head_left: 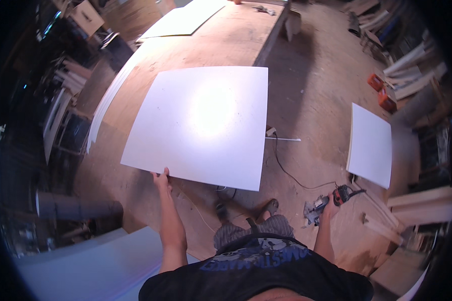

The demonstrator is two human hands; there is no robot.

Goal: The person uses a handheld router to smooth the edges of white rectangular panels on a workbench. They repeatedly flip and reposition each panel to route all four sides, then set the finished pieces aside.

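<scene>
A large white board [186, 135] lies across the near end of the wooden worktable and reaches past its edge toward me, with a bright glare on its surface. My left hand [161, 178] grips the board's near edge, close to the left corner, thumb on top and fingers underneath. Held low out to my right is a power tool [316, 206] with a silver metal base and a black and red body; my right hand [330, 206] is closed round its middle. Its exact kind is hard to make out. A dark cord [296, 181] trails across the floor near it.
Another white sheet [186, 20] rests on the worktable [231, 47] at the far end. A smaller white panel [370, 145] stands at right, near orange containers [386, 99] and stacked wood [412, 70]. Pale sheets [95, 266] lie at lower left, below a grey cylinder [75, 206].
</scene>
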